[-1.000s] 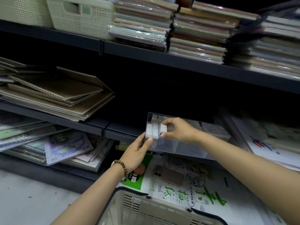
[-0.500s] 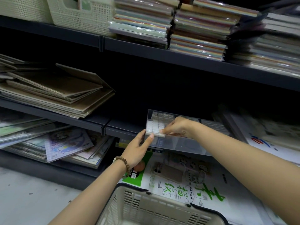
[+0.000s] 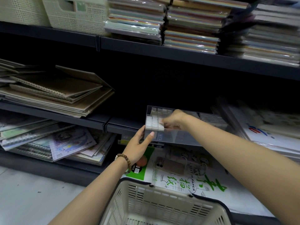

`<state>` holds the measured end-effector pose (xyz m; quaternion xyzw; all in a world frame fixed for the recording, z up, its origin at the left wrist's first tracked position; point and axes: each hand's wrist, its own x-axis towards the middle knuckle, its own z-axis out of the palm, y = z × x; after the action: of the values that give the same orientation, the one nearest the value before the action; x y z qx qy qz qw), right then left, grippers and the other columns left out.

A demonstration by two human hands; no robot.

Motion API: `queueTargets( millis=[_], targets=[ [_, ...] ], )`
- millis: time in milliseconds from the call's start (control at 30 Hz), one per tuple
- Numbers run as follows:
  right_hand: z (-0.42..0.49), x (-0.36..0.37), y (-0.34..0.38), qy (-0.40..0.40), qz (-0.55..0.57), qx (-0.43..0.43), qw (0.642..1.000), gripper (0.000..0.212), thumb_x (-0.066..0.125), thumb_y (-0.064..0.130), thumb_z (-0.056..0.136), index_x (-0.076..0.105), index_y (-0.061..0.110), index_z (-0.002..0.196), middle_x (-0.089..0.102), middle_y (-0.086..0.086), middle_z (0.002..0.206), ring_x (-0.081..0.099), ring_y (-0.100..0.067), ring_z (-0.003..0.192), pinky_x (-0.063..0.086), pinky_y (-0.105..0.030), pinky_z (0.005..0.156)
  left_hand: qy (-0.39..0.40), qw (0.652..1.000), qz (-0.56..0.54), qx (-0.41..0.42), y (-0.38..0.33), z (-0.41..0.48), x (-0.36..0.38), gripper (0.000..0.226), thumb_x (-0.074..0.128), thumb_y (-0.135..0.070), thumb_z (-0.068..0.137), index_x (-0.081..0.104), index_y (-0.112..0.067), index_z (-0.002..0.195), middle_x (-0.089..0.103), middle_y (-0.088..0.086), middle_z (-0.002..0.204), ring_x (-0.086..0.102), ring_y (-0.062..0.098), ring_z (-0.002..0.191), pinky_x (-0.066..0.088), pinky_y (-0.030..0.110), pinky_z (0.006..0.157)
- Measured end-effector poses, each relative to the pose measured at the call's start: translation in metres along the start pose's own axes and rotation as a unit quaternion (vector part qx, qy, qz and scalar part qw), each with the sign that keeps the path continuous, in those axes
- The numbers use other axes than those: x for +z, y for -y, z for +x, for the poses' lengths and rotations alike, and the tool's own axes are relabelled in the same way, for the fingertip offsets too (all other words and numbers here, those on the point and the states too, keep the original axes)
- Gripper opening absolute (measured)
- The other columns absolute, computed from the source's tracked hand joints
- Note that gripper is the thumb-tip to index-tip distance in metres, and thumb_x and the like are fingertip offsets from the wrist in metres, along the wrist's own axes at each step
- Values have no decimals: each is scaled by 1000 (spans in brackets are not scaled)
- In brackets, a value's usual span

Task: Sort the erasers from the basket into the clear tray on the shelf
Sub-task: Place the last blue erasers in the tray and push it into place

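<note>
At the tray (image 3: 178, 138), left hand (image 3: 138, 146) clasps its corner.

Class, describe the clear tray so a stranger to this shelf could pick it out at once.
Find the dark middle shelf, right of the brown notebooks. At its front edge sits the clear tray, its corner held by the left hand. Unlike the flat paper stacks around it, it is see-through, with rows of white erasers.

- Bracelet (image 3: 124, 160) of round brown wooden beads at the wrist of the left hand (image 3: 138, 146), lower middle of the frame.
- Left forearm (image 3: 90, 192) and right forearm (image 3: 235, 151) bare.
</note>
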<state>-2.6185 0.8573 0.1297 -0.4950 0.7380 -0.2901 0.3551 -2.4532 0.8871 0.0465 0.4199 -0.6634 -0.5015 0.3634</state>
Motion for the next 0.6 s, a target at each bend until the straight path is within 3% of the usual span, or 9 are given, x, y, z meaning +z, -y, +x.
queueTargets(
  millis=[100, 200, 267, 367, 500, 600],
  targets=[
    [-26, -9, -15, -8, 39, -99, 994, 35, 57, 25, 93, 56, 2, 120, 62, -12, 115, 62, -20, 104, 50, -26, 91, 3, 1000, 22, -14, 7, -13, 1, 86, 43, -68, 73, 19, -31, 147, 35, -9, 147, 38, 8, 132, 36, 29, 105],
    [-54, -27, -48, 23, 187, -123, 974, 32, 51, 30, 95, 54, 14, 123, 61, 3, 114, 62, -11, 104, 52, -17, 85, 43, 994, 98, -36, 18, -31, 4, 89, 42, -72, 69, 22, -33, 146, 38, -8, 144, 41, 5, 125, 39, 18, 91],
    [-65, -36, -82, 59, 274, -73, 957, 25, 52, 28, 95, 58, 14, 115, 66, 0, 112, 67, -14, 100, 56, -20, 79, 83, 984, 150, -53, 31, -42, 11, 80, 45, -65, 78, 23, -29, 146, 36, -7, 146, 42, 8, 126, 40, 24, 97],
    [-74, -27, -153, 107, 294, 47, 949, 18, 52, 22, 95, 60, 13, 108, 68, -7, 112, 68, -19, 97, 56, -28, 80, 138, 964, 203, -98, 56, -60, 33, 65, 48, -50, 89, 30, -22, 144, 37, -5, 145, 43, 14, 127, 39, 24, 99],
    [-88, 18, -254, 146, 278, 207, 927, 31, 50, 20, 96, 53, 6, 124, 56, -13, 130, 60, -28, 110, 50, -33, 89, 212, 938, 215, -168, 103, -83, 72, 59, 50, -49, 89, 41, -17, 138, 48, 2, 136, 50, 17, 120, 42, 26, 98],
    [-98, 52, -316, 135, 228, 285, 921, 41, 49, 19, 97, 44, 2, 134, 51, -14, 135, 51, -29, 123, 45, -34, 95, 208, 929, 203, -229, 149, -101, 101, 56, 51, -44, 91, 43, -12, 136, 47, 4, 138, 48, 19, 124, 39, 26, 100]
  ],
)
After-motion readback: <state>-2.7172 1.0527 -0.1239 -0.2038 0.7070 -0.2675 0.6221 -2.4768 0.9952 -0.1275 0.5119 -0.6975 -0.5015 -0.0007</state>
